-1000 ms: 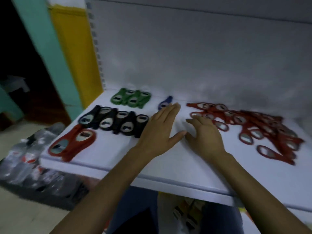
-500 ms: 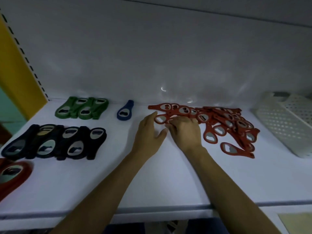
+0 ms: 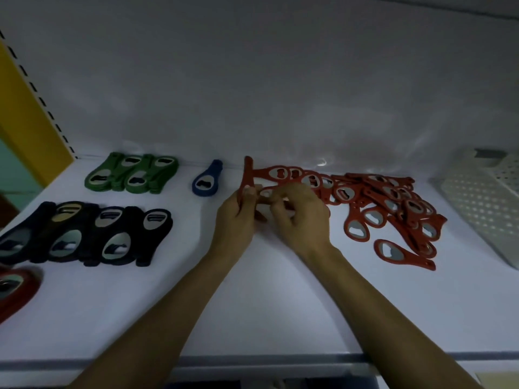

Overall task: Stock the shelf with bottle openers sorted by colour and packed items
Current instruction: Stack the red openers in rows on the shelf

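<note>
On the white shelf (image 3: pixel 252 310), bottle openers lie in colour groups. A loose heap of red openers (image 3: pixel 390 209) sprawls at the centre right. My left hand (image 3: pixel 238 217) is shut on one red opener (image 3: pixel 246 175), held upright on its edge at the heap's left end. My right hand (image 3: pixel 302 217) is curled over other red openers right beside it; its fingers hide what they pinch. Green openers (image 3: pixel 133 175) sit at the back left, a single blue opener (image 3: pixel 206 179) is next to them, and black openers (image 3: pixel 84 237) form a row in front.
A large red opener (image 3: pixel 14 287) lies at the far left edge. A white perforated basket (image 3: pixel 486 203) stands at the right end of the shelf. The white back panel (image 3: pixel 252 94) rises behind; a yellow upright (image 3: pixel 25 116) borders the left. The shelf's front lip (image 3: pixel 252 360) runs below my forearms.
The view has swung right and closer. Both hands moved from flat on the shelf onto the red heap's left end; my left hand has lifted one red opener upright.
</note>
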`<state>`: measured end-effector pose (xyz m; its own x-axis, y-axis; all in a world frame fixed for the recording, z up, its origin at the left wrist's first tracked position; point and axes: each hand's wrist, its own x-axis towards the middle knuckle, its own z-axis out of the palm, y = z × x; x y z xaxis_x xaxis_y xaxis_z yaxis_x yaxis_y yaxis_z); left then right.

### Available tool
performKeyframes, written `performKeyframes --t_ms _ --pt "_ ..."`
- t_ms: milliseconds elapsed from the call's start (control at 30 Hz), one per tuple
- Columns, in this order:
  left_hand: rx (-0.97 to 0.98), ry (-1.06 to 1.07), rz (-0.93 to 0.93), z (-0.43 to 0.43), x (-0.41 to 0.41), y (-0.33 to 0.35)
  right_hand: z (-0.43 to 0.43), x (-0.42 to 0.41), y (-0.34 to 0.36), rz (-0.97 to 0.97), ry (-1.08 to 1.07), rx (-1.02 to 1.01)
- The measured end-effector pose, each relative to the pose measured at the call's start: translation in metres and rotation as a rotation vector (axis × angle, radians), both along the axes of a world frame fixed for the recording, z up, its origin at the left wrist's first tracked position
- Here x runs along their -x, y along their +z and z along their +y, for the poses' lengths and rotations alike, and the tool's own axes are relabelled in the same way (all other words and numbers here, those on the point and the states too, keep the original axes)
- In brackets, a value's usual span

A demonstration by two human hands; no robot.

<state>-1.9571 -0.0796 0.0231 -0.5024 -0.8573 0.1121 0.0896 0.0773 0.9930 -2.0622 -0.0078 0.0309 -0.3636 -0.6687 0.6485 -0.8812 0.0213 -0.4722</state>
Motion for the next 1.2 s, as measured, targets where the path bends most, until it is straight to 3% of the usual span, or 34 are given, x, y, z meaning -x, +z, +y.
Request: performKeyframes --t_ms 100,233,367,533,700,767,867,1000,1067,1133,1200 --pt "-0.033 0.058 0.005 -0.002 0.000 0.001 -0.007 0.015 -0.006 0.103 -0.079 -0.304" --pt "-0.046 0.033 0.011 -0.001 -0.001 0.002 -0.001 0.021 -0.010 0.145 -0.086 -0.377" --pt "-0.079 -0.028 -0.003 -0.003 -0.002 0.002 -0.002 0.017 -0.011 0.226 -0.062 -0.345" --pt "-0.036 -0.119 -0.037 0.001 -0.002 0.000 0.000 0.017 -0.010 0.175 -0.086 -0.324" --pt "-0.018 -0.159 -0.074 0.006 -0.003 0.003 -0.001 0.003 -0.005 0.297 -0.070 -0.335" --pt "-0.032 -0.145 -0.054 0.004 -0.003 0.003 0.001 0.005 -0.001 0.164 -0.106 -0.286" --pt "-0.088 -0.133 -0.004 0.002 -0.004 0.006 0.009 0.002 0.004 0.005 -0.109 -0.029" --pt "-0.155 -0.124 0.053 0.002 -0.002 0.007 0.009 -0.017 0.000 0.329 0.188 -0.035" --pt "-0.202 -0.078 0.102 -0.002 -0.003 0.006 0.006 -0.016 0.001 0.329 0.244 -0.009" --pt "-0.210 -0.045 0.087 -0.006 -0.006 0.006 0.009 -0.007 0.002 0.229 0.153 0.031" --pt "-0.175 -0.074 0.047 -0.005 -0.008 0.007 0.014 0.009 0.001 0.164 -0.054 -0.080"
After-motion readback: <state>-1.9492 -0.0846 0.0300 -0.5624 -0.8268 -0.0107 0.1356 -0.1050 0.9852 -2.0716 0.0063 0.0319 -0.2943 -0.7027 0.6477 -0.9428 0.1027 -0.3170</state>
